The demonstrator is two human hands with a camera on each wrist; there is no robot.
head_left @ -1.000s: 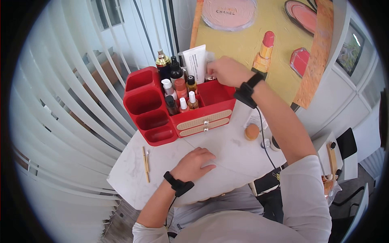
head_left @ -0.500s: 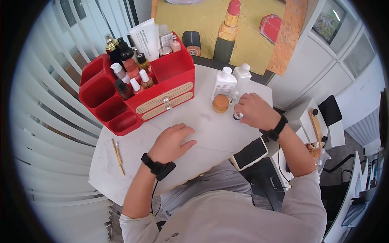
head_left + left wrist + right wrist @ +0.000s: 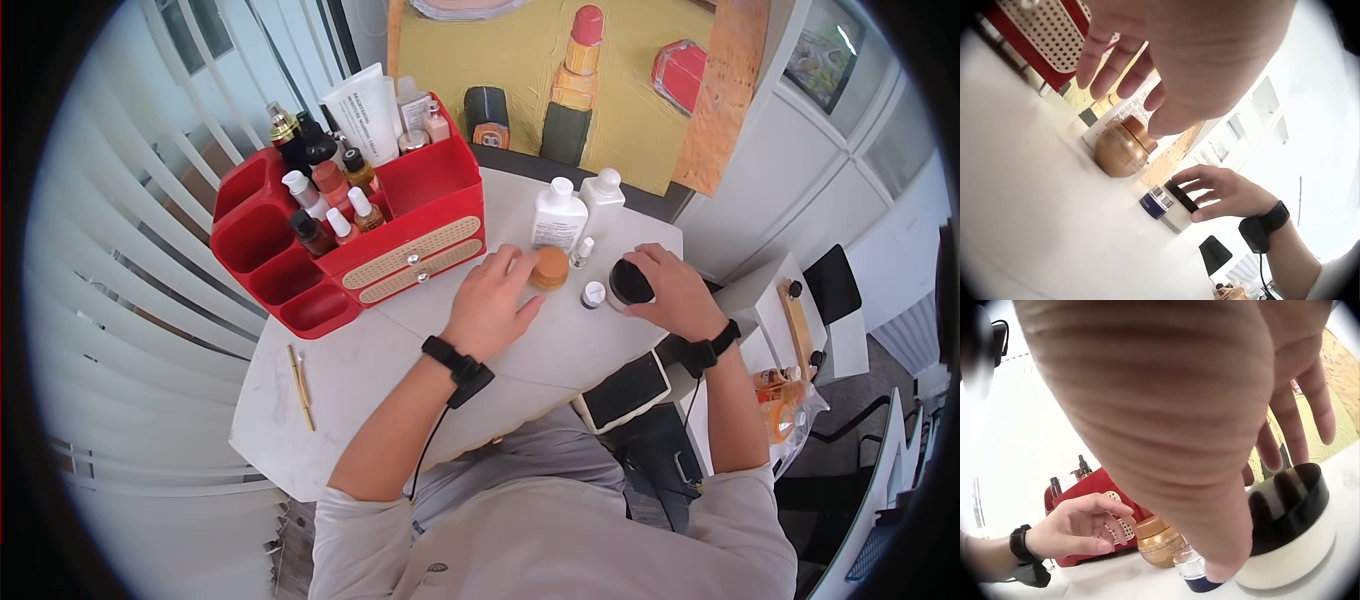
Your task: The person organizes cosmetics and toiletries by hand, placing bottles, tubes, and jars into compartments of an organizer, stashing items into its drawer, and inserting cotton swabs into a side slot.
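My right hand spans the black lid of a white jar on the table's right side. Its thumb lies along the near side of the lid, and its fingers reach over the top, fairly straight. A small jar with a silvery lid and blue base stands beside it. My left hand hovers with loosely bent fingers, nothing in them, just left of a round golden jar. In the left wrist view, the thumb tip overlaps the golden jar's lid.
A red organizer full of bottles and tubes stands at the back left. Behind the jars are two white bottles and a small clear vial. Thin gold sticks lie on the white table at left.
My right hand went from the organizer down to the small jar, then right to the black-lidded jar. My left hand moved forward and right, up to the golden jar.
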